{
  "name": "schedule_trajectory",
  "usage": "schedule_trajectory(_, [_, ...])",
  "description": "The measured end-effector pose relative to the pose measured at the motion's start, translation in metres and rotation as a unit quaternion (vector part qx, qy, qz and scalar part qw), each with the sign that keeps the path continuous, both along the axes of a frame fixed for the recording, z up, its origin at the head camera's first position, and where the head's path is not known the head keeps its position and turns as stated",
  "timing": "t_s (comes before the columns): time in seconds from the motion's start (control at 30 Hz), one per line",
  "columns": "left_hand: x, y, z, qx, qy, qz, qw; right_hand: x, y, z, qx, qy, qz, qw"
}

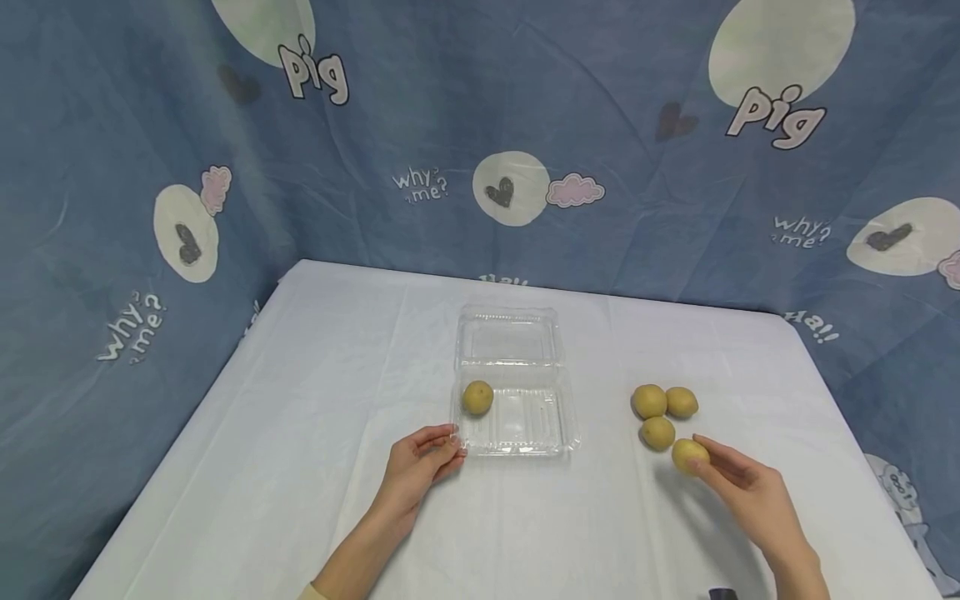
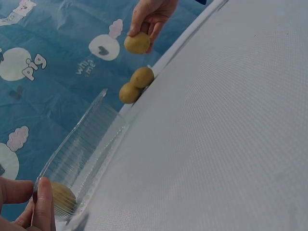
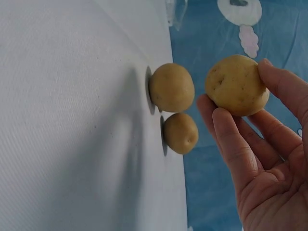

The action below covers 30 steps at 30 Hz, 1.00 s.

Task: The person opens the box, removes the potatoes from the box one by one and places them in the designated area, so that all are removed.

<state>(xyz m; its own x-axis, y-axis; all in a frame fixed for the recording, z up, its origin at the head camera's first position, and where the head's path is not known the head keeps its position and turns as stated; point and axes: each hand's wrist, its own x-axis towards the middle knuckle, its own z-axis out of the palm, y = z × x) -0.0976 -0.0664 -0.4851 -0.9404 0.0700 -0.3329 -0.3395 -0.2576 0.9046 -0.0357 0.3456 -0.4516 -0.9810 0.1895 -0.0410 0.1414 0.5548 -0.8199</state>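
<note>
A potato (image 3: pixel 238 85) is pinched between the thumb and fingers of my right hand (image 1: pixel 750 492), raised over the table. Close by, three more potatoes lie grouped on the cloth: a front one (image 1: pixel 657 433), a back left one (image 1: pixel 649 401) and a back right one (image 1: pixel 682 402). My left hand (image 1: pixel 423 467) pinches the front left corner of a clear plastic clamshell box (image 1: pixel 525 454), thumb and fingers on its rim (image 2: pixel 39 180). The box stands with its lid (image 1: pixel 507 337) folded back. One potato (image 1: pixel 477 398) sits inside, at the left.
White cloth covers the table (image 1: pixel 337 358). A blue printed curtain (image 1: pixel 420 108) hangs along its back and sides. At the bottom edge of the head view, a small dark object (image 1: pixel 723 593) shows near the right forearm.
</note>
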Motion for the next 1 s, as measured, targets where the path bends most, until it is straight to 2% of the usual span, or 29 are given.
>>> schedule_trajectory(0.47, [0.000, -0.002, -0.002, 0.003, 0.003, -0.010, 0.9999, -0.004, 0.005, 0.003, -0.003, -0.022, -0.012, 0.9997])
schedule_trajectory(1.0, [-0.001, -0.002, -0.002, 0.004, 0.003, -0.007, 1.0000, -0.011, 0.011, -0.005, 0.002, -0.041, -0.022, 0.9989])
